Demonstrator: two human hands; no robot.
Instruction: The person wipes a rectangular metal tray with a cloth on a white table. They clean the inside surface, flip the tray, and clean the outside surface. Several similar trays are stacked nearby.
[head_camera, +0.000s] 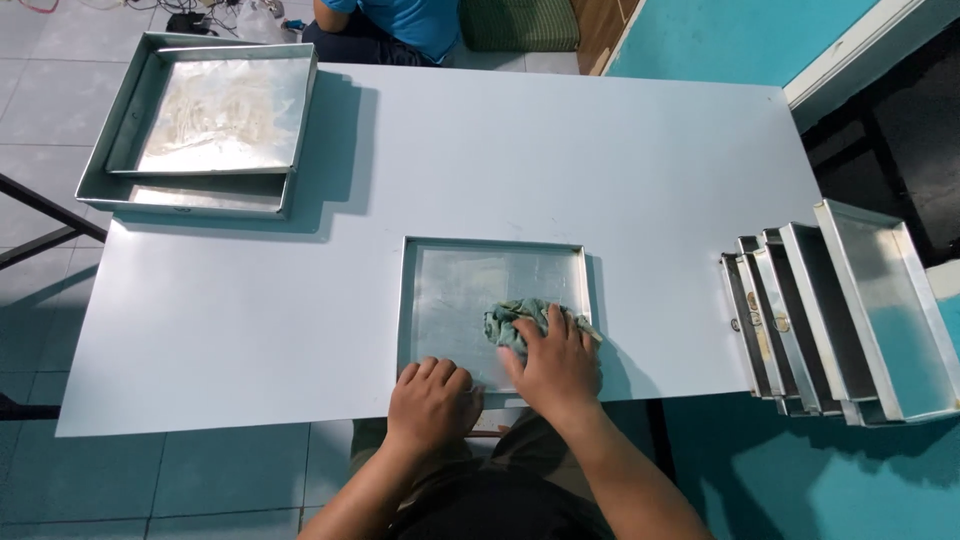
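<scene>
1. The left hand sits nearest, at the near edge of the white table; its fingers are curled down over the near rim of the square metal tray, gripping that edge, knuckles up
2. Just to the right of it, the right hand lies palm down inside the tray, fingers spread moderately and pressed onto a crumpled teal cloth; the cloth is bunched under the fingertips, not closed into the fist
3. The tray itself lies flat at the near middle of the table, its near rim at the table edge; the cloth sits in its near right part, and the rest of its floor shows bare, dull metal
4. At the right edge of the table, a row of similar metal trays leans on edge, overlapping one another and overhanging the table side
5. At the far left corner, two stacked trays lie flat, the upper one set askew inside the larger lower one
6. Beyond the far edge sits a person in a blue shirt, only partly in view
</scene>
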